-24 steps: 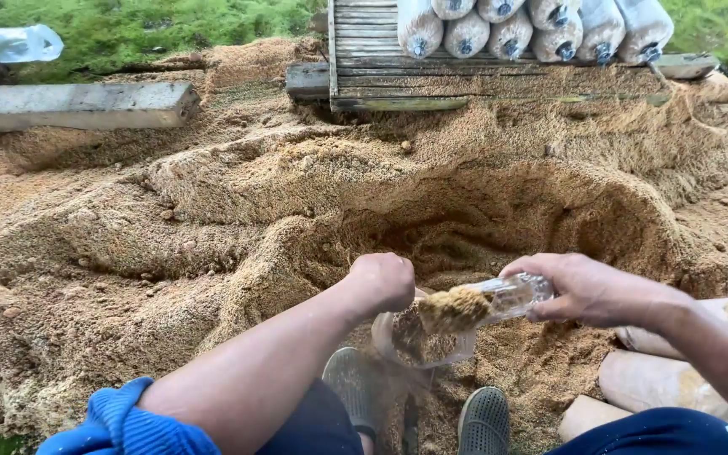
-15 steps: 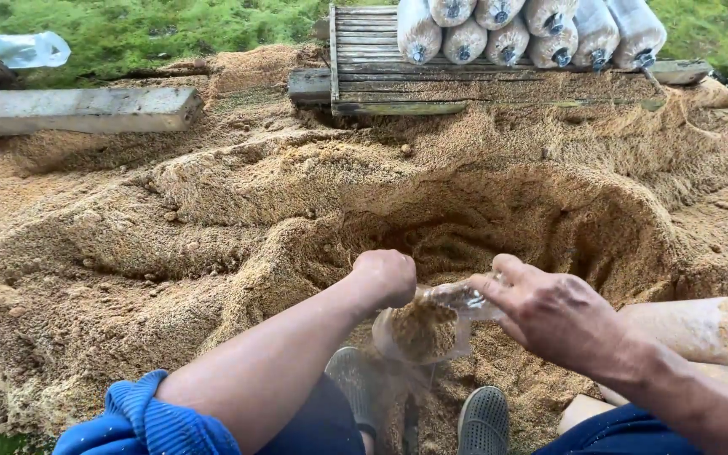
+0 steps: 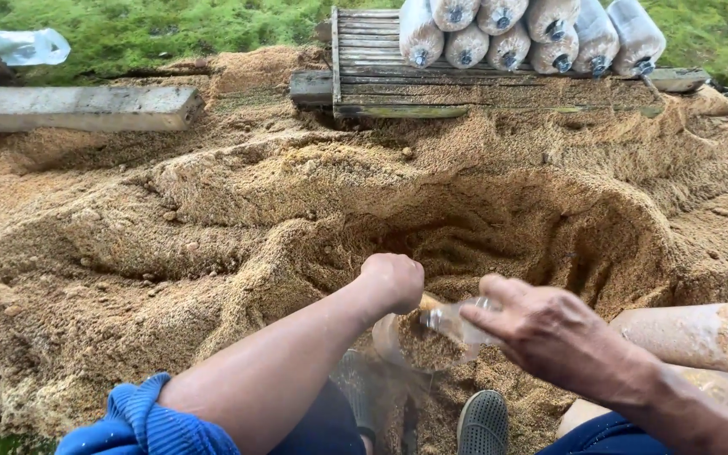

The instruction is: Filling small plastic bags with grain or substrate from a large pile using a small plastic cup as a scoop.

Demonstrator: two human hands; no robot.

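Over dug-out hollow in sawdust pile: left hand clenched on rim of clear plastic bag, same as half second ago. Right hand has slid lower, now grasping clear scoop at bag mouth, I think, blurry. Bag partly filled, sits between shoes.
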